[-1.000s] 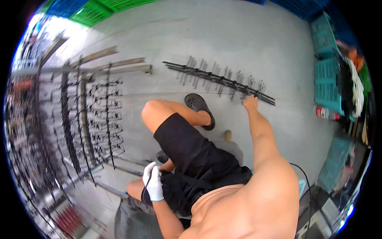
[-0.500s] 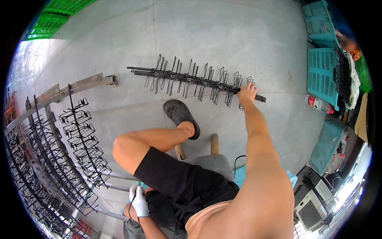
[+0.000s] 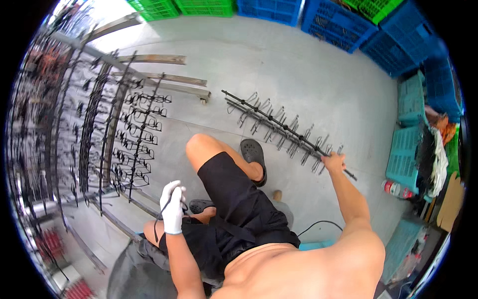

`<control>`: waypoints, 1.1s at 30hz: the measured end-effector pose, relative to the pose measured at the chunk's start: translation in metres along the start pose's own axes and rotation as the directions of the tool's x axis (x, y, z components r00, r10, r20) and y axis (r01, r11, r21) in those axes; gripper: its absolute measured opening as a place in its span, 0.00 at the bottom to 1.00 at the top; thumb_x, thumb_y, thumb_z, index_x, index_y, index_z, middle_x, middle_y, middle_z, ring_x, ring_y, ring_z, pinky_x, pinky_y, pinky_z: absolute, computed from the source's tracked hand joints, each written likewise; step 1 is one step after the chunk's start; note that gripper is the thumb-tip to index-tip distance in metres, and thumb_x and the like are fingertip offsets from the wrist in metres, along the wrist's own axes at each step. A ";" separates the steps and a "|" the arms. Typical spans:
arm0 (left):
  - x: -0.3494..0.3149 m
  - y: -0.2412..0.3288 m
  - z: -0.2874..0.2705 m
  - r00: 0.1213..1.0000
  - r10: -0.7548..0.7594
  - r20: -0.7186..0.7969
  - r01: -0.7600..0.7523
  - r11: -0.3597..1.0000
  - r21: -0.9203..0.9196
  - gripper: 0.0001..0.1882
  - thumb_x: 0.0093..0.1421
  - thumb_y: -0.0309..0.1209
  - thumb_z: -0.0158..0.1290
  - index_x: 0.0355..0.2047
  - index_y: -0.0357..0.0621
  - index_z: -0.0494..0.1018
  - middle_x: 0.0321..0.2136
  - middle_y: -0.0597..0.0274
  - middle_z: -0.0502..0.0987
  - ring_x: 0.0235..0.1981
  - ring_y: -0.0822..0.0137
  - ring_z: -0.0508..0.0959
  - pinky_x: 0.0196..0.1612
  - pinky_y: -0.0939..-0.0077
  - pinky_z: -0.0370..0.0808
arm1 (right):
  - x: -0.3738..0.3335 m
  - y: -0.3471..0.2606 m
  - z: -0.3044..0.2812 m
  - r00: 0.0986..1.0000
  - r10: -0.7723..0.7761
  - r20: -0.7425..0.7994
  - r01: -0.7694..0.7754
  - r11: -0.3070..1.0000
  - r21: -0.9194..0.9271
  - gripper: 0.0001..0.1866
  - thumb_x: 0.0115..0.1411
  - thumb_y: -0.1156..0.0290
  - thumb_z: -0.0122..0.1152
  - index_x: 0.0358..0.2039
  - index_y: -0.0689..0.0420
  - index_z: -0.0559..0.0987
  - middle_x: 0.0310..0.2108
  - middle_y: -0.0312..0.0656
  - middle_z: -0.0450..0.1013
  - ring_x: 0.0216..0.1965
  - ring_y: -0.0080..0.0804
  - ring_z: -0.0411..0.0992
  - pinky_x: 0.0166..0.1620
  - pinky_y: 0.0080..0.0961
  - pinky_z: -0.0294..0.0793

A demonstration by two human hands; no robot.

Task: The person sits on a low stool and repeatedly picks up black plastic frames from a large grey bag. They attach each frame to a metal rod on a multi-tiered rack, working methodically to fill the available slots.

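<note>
Bare, my right hand is closed round the near right end of a black rod with wire hooks. This hook rod slants over the floor, with similar hooked rods bundled under or beside it. My left hand wears a white glove and is raised beside my knee with its fingers curled. A thin black cord hangs from that hand, and a bit of it shows on the other side of the palm. What the cord leads to is hidden.
At left stands a metal rack hung with many hooked rods. Blue crates and green crates line the far side. Teal baskets and a bottle are at right. My shoe is near the rods.
My view has turned, bringing crates into sight. The right hand still grips the rods, and one rod now stands out above the others. My gloved left hand has risen with the cord.
</note>
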State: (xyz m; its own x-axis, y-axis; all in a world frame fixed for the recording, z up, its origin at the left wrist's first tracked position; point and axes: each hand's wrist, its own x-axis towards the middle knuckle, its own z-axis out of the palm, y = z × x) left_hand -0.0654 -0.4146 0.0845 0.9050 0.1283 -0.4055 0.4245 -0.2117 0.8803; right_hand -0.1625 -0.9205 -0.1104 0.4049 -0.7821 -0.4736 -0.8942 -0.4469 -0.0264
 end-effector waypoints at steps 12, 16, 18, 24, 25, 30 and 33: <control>0.040 0.032 -0.012 0.974 0.107 0.198 0.029 0.813 -0.582 0.19 0.59 0.35 0.49 0.49 0.40 0.67 0.27 0.61 0.77 0.14 0.78 0.66 0.15 0.85 0.58 | -0.062 0.023 -0.200 0.411 -0.604 -0.683 0.765 0.636 -0.102 0.13 0.42 0.73 0.67 0.29 0.57 0.74 0.50 0.53 0.58 0.48 0.47 0.63 0.50 0.35 0.61; -0.008 0.037 -0.072 1.000 0.006 -0.014 -0.015 0.572 -0.820 0.15 0.60 0.39 0.47 0.41 0.42 0.72 0.29 0.62 0.77 0.12 0.78 0.63 0.13 0.85 0.56 | -0.095 -0.102 -0.251 -0.051 -0.686 -0.726 0.940 0.212 -0.266 0.10 0.47 0.80 0.63 0.31 0.58 0.74 0.51 0.52 0.57 0.49 0.43 0.62 0.50 0.32 0.62; -0.035 0.012 -0.107 0.978 0.082 -0.190 -0.205 0.494 -0.845 0.13 0.60 0.38 0.48 0.36 0.41 0.72 0.30 0.61 0.77 0.11 0.77 0.64 0.13 0.84 0.57 | -0.118 -0.180 -0.255 -0.246 -0.637 -0.730 0.891 0.148 -0.429 0.09 0.50 0.74 0.64 0.32 0.58 0.75 0.50 0.54 0.60 0.49 0.46 0.63 0.50 0.34 0.63; -0.038 -0.053 -0.159 0.768 -0.241 -0.593 -0.532 0.275 -0.801 0.09 0.59 0.36 0.49 0.32 0.44 0.72 0.26 0.62 0.76 0.13 0.74 0.67 0.13 0.80 0.61 | -0.179 -0.374 -0.192 -0.442 -0.692 -0.571 0.870 -0.178 -0.459 0.09 0.47 0.68 0.66 0.30 0.50 0.78 0.38 0.37 0.74 0.42 0.35 0.71 0.41 0.34 0.64; -0.037 -0.064 -0.167 0.700 -0.330 -0.633 -0.571 0.274 -0.774 0.10 0.60 0.36 0.48 0.30 0.42 0.71 0.25 0.61 0.76 0.14 0.74 0.67 0.13 0.80 0.60 | -0.195 -0.391 -0.172 -0.451 -0.711 -0.539 0.860 -0.185 -0.475 0.12 0.44 0.66 0.67 0.32 0.50 0.78 0.37 0.37 0.74 0.40 0.35 0.71 0.41 0.33 0.64; -0.031 -0.133 -0.194 0.661 -0.453 -0.598 -0.565 0.224 -0.794 0.09 0.58 0.36 0.49 0.27 0.44 0.71 0.21 0.63 0.73 0.12 0.72 0.66 0.12 0.77 0.62 | -0.201 -0.467 -0.073 -0.487 -0.698 -0.525 0.842 -0.216 -0.494 0.19 0.40 0.66 0.69 0.36 0.51 0.77 0.38 0.38 0.73 0.40 0.39 0.70 0.43 0.31 0.63; -0.018 -0.137 -0.181 0.635 -0.462 -0.619 -0.578 0.246 -0.778 0.10 0.57 0.39 0.51 0.30 0.46 0.71 0.19 0.65 0.72 0.13 0.71 0.68 0.14 0.77 0.63 | -0.176 -0.490 -0.050 -0.371 -0.774 -0.514 0.902 -0.167 -0.399 0.21 0.42 0.66 0.67 0.39 0.52 0.77 0.42 0.41 0.73 0.46 0.40 0.68 0.48 0.36 0.62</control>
State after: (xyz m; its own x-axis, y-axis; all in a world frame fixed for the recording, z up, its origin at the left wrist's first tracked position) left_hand -0.1445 -0.2121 0.0155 0.3622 0.7788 -0.5122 -0.4401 0.6273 0.6425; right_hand 0.2142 -0.5852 0.0302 0.6400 0.4126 0.6482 0.5904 -0.8040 -0.0711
